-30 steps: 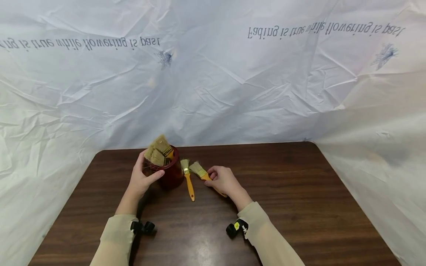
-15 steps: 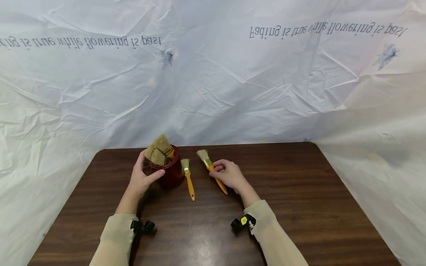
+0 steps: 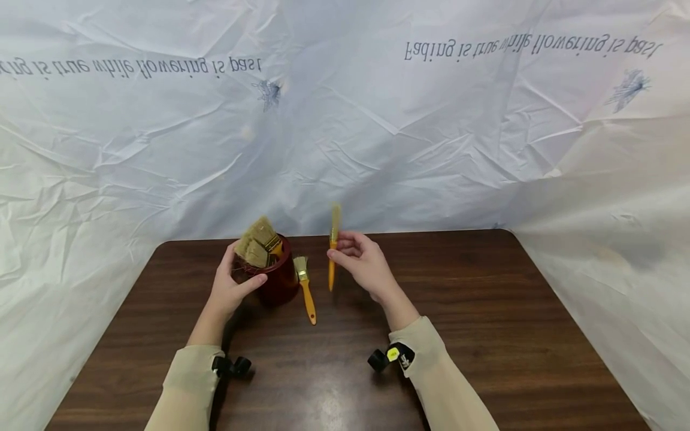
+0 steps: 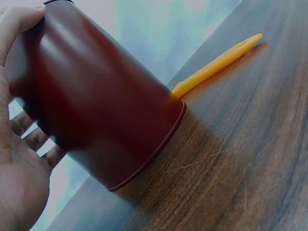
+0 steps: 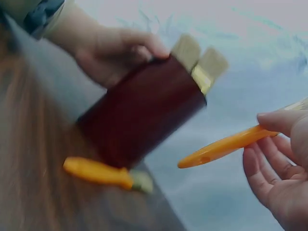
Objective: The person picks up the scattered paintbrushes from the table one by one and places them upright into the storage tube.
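A dark red cup [image 3: 277,278] stands on the brown table [image 3: 485,311] with several paintbrushes [image 3: 260,242] bristle-up in it. My left hand [image 3: 232,287] grips the cup [image 4: 96,101] from its left side. My right hand [image 3: 362,263] pinches an orange-handled paintbrush [image 3: 332,245] and holds it upright in the air, bristles up, just right of the cup. In the right wrist view this brush's handle [image 5: 226,144] points toward the cup [image 5: 144,110]. Another orange-handled brush [image 3: 305,290] lies flat on the table beside the cup.
White crinkled sheeting [image 3: 345,120] with printed text hangs behind and to both sides of the table. The table's rounded far right corner [image 3: 501,233] meets the sheeting.
My right hand has lifted the orange-handled brush off the table and turned it from lying slanted to upright. The left hand, the cup and the other brush have stayed put.
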### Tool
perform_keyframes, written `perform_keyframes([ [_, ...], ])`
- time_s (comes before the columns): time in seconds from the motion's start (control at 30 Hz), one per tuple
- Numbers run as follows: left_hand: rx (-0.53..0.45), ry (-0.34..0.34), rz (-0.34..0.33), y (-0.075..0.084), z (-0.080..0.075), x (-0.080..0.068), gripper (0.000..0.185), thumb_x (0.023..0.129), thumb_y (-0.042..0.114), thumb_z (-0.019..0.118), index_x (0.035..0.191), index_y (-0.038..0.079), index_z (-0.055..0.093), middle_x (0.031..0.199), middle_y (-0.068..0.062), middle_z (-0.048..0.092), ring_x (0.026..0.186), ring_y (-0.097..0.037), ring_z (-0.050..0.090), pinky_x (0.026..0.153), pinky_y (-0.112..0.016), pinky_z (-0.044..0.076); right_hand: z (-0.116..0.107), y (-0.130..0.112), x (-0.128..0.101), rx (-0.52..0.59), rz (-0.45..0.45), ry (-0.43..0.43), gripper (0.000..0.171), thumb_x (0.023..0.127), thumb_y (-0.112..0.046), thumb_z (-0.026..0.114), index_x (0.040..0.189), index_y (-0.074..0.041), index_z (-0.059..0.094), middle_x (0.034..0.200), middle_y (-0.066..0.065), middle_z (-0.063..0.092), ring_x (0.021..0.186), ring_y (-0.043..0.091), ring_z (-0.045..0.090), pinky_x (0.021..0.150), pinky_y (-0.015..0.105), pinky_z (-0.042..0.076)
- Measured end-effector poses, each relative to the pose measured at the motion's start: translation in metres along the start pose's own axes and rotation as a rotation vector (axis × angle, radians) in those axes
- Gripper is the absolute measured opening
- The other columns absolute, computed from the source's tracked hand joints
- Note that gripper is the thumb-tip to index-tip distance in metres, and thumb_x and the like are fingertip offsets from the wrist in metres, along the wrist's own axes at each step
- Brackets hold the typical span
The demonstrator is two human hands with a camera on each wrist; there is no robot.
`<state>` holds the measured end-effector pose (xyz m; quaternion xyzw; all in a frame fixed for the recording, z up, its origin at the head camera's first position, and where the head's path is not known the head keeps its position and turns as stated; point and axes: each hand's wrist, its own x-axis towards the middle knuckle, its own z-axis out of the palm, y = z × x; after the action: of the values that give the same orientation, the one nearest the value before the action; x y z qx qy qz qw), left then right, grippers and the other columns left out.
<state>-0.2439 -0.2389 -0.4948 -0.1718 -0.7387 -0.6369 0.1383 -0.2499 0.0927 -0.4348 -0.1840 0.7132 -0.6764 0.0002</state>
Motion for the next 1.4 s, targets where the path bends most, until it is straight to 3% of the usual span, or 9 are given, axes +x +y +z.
perform_keyframes([
  [0.17, -0.015, -0.006, 0.012, -0.001, -0.001, -0.001, 0.082, 0.091, -0.007, 0.076, 0.163, 0.016, 0.046, 0.143, 0.001, 0.057, 0.126, -0.017, 0.057, 0.096, -0.02, 0.051, 0.024, -0.034, 0.014, 0.058, -0.124, 0.011, 0.044, 0.102, -0.01, 0.079, 0.143, -0.002, 0.064, 0.123, 0.013, 0.071, 0.111, 0.024, 0.07, 0.098, 0.039, 0.06],
  [0.37, -0.028, -0.009, 0.028, -0.001, 0.0, 0.0, 0.082, 0.09, -0.009, 0.076, 0.163, 0.014, 0.046, 0.141, -0.001, 0.058, 0.124, -0.018, 0.059, 0.096, -0.021, 0.052, 0.053, -0.061, 0.032, 0.056, -0.301, 0.001, 0.042, 0.102, -0.007, 0.079, 0.141, -0.001, 0.063, 0.122, 0.015, 0.071, 0.112, 0.025, 0.071, 0.094, 0.039, 0.061],
  [0.7, -0.014, -0.012, 0.038, 0.0, 0.0, 0.002, 0.082, 0.09, -0.008, 0.077, 0.163, 0.014, 0.046, 0.142, 0.001, 0.059, 0.125, -0.017, 0.059, 0.098, -0.022, 0.051, 0.082, -0.049, 0.04, -0.162, -0.426, -0.027, 0.042, 0.101, -0.01, 0.08, 0.14, -0.004, 0.064, 0.115, 0.012, 0.072, 0.102, 0.017, 0.072, 0.088, 0.032, 0.062],
  [0.97, -0.02, -0.012, 0.043, -0.003, -0.002, 0.001, 0.083, 0.09, -0.009, 0.077, 0.164, 0.014, 0.045, 0.143, -0.001, 0.058, 0.125, -0.017, 0.059, 0.098, -0.022, 0.051, 0.093, -0.03, 0.037, -0.355, -0.406, -0.096, 0.041, 0.101, -0.01, 0.081, 0.138, -0.005, 0.065, 0.114, 0.006, 0.073, 0.1, 0.014, 0.072, 0.085, 0.026, 0.058],
  [1.17, -0.01, -0.012, 0.019, -0.003, -0.002, 0.0, 0.084, 0.091, -0.006, 0.077, 0.165, 0.017, 0.043, 0.143, -0.002, 0.056, 0.123, -0.019, 0.058, 0.096, -0.022, 0.053, 0.092, -0.025, 0.033, -0.505, -0.352, -0.171, 0.042, 0.098, -0.021, 0.086, 0.136, -0.01, 0.071, 0.119, 0.002, 0.075, 0.111, 0.018, 0.069, 0.09, 0.032, 0.058],
  [1.4, -0.016, -0.02, 0.016, -0.001, -0.001, 0.001, 0.083, 0.092, -0.007, 0.077, 0.165, 0.016, 0.044, 0.144, -0.001, 0.056, 0.127, -0.019, 0.058, 0.098, -0.023, 0.052, 0.078, -0.023, 0.029, -0.474, -0.344, -0.155, 0.051, 0.093, -0.023, 0.091, 0.139, -0.012, 0.071, 0.125, 0.005, 0.07, 0.116, 0.022, 0.067, 0.094, 0.041, 0.06],
])
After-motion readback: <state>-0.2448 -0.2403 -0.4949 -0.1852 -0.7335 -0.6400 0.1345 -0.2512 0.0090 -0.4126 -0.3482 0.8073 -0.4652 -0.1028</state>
